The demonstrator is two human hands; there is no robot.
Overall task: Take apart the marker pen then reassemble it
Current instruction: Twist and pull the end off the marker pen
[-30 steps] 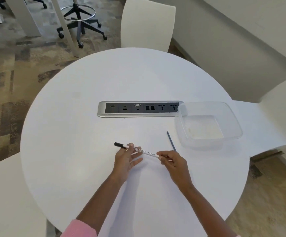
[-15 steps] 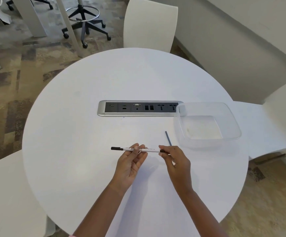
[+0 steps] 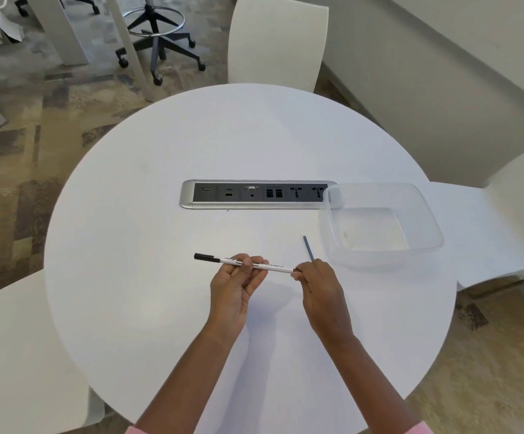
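A thin white marker pen point(image 3: 273, 267) with a black cap at its left end is held level just above the round white table point(image 3: 148, 233). My left hand point(image 3: 234, 288) pinches the barrel near its middle, thumb on top. My right hand point(image 3: 320, 288) grips the pen's right end between fingertips, hiding that end. A slim grey-blue rod point(image 3: 309, 248) lies on the table just beyond my right hand, its near end hidden behind the fingers.
An empty clear plastic container point(image 3: 379, 225) stands to the right of the rod. A silver power and data socket strip point(image 3: 256, 194) is set into the table's middle. White chairs surround the table; a stool base stands on the carpet far behind.
The pen was lifted off the table and turned level. My left hand closed on its barrel from underneath, and my right hand kept hold of the right end.
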